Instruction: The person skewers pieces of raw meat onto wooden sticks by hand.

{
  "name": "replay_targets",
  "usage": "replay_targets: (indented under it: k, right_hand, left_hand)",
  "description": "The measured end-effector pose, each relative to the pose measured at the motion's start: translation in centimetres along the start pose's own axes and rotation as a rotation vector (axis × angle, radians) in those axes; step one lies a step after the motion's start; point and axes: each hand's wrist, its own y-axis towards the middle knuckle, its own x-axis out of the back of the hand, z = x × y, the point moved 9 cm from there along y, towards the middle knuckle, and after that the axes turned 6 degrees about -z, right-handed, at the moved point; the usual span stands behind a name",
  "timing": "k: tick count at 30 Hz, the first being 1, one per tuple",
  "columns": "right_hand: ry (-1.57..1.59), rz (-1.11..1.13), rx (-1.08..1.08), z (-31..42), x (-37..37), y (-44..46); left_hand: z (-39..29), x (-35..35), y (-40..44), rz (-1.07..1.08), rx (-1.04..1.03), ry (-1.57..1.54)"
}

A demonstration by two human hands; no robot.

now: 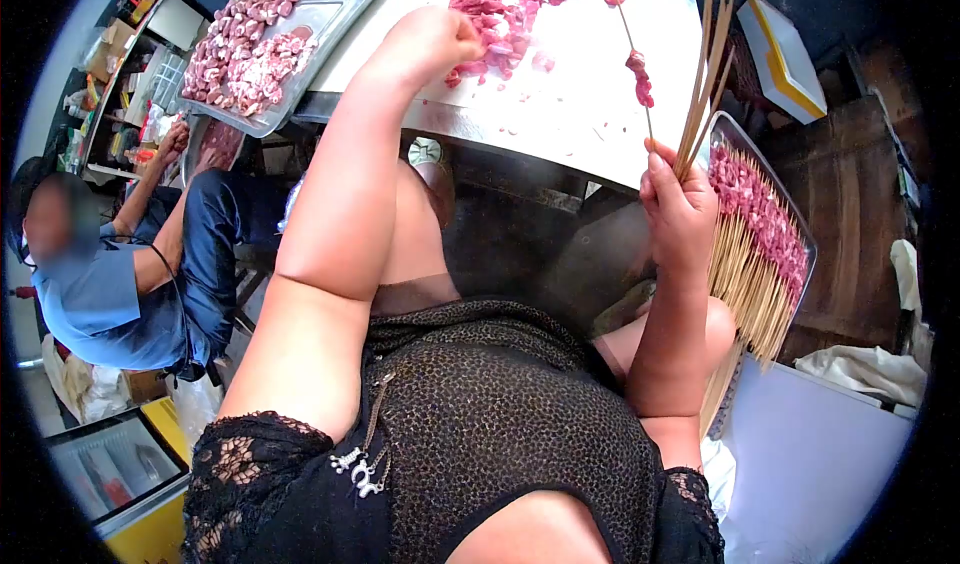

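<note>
My left hand point(432, 46) is closed in a pinch at the edge of a pile of raw meat pieces point(510, 24) on the white board point(600, 84). A bit of meat seems to be at its fingertips, partly hidden by the fingers. In my right hand point(680, 199) is a fan of bare bamboo skewers point(708, 74), pointing up. The same hand grips a single skewer point(627, 26) between thumb and forefinger, with a few meat pieces point(640, 79) threaded partway along it.
At my right, a metal tray point(808, 254) holds many loaded meat skewers point(755, 204). Another tray point(345, 9) of meat chunks stands at the back left. A seated person point(110, 254) works at the left beside a bowl. A white and yellow box point(785, 59) lies beyond the board.
</note>
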Motion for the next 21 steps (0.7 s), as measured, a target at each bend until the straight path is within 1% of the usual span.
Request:
replay_targets:
  k: [1, 2, 4, 7, 8, 9, 11, 12, 13, 15, 16, 17, 19, 21]
  right_hand:
    - [0.017, 0.020, 0.000, -0.1, -0.2, 0.0]
    - [0.016, 0.032, -0.019, -0.2, -0.4, -0.1]
    - [0.008, 0.032, -0.016, -0.1, -0.7, -0.1]
    - [-0.031, 0.033, -0.005, 0.0, -1.2, -0.2]
    - [-0.067, 0.032, -0.006, 0.0, -1.2, -0.2]
    - [-0.061, 0.024, -0.003, 0.0, -1.1, -0.3]
    - [-0.079, 0.074, -0.032, -0.6, -1.5, -0.6]
    - [-0.108, 0.086, -0.016, -0.4, -1.9, -0.8]
    - [-0.106, 0.085, -0.015, -0.6, -2.0, -0.9]
    - [-0.173, 0.126, -0.055, -1.5, -2.5, -1.3]
    - [-0.136, 0.151, -0.063, -1.6, -2.9, -1.5]
    - [-0.134, 0.151, -0.060, -1.6, -3.0, -1.5]
    - [-0.179, 0.153, -0.055, -1.8, -3.0, -1.4]
    - [-0.190, 0.146, -0.052, -2.0, -2.8, -1.3]
  left_hand:
    - [1.0, -0.9, -0.1, 0.081, 0.005, 0.120]
    - [0.7, -1.0, -0.2, 0.083, 0.004, 0.121]
    - [1.0, -1.8, -0.6, 0.178, 0.048, 0.390]
    - [-0.3, -1.3, -1.2, 0.142, 0.077, 0.424]
    - [-0.9, -1.0, -1.4, 0.141, 0.066, 0.341]
    - [-0.5, -1.2, -1.2, 0.143, 0.057, 0.347]
    - [-0.3, 0.1, -0.3, -0.091, 0.055, -0.390]
    - [0.2, 0.1, 0.1, -0.081, 0.109, -0.484]
    - [0.1, -0.1, 0.3, -0.082, 0.107, -0.482]
    - [0.5, -0.9, 0.5, -0.154, 0.295, -1.212]
    - [0.9, -1.7, 1.1, -0.123, 0.318, -1.328]
    - [0.9, -1.8, 1.1, -0.124, 0.315, -1.327]
    - [0.4, -3.0, 1.3, -0.026, 0.366, -1.515]
    - [-0.2, -3.1, 1.3, -0.038, 0.399, -1.545]
